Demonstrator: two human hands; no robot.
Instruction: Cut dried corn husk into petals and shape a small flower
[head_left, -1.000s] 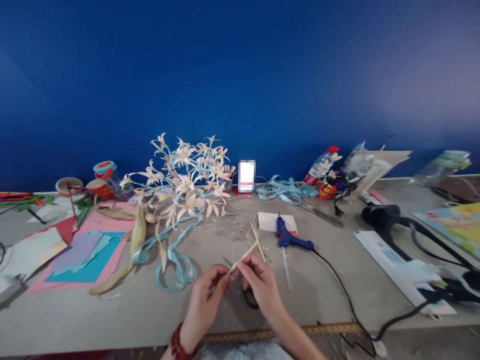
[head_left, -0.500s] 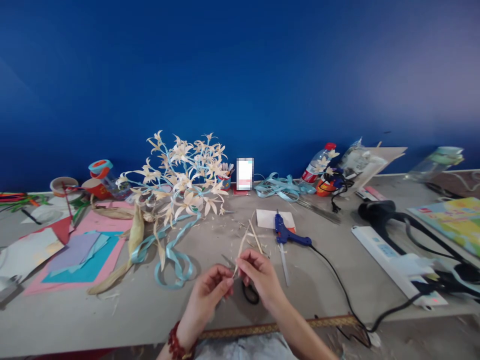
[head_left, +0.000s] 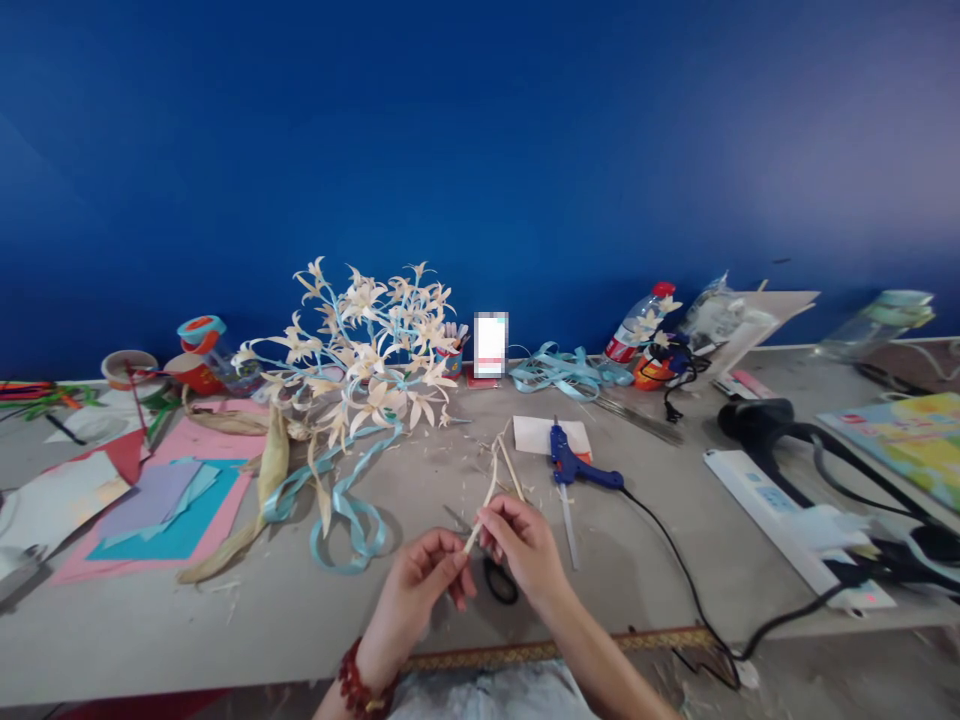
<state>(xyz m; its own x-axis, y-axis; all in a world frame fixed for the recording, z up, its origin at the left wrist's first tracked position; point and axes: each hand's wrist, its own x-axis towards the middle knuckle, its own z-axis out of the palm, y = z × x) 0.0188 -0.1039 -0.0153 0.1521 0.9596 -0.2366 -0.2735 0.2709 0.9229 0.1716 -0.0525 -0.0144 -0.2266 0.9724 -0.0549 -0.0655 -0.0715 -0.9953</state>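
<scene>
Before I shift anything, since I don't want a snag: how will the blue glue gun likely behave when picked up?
The blue glue gun should feel stiff, as its body looks like moulded plastic. Its black cord will probably drag behind, since it runs off in a long curve. The white card might shift too, because the gun partly overlaps it.

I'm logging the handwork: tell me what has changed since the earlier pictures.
The pale strip has swung from slanting rightward to pointing more nearly straight away from the person. The left hand and right hand still hold it. The glue gun and flowers stayed put.
</scene>
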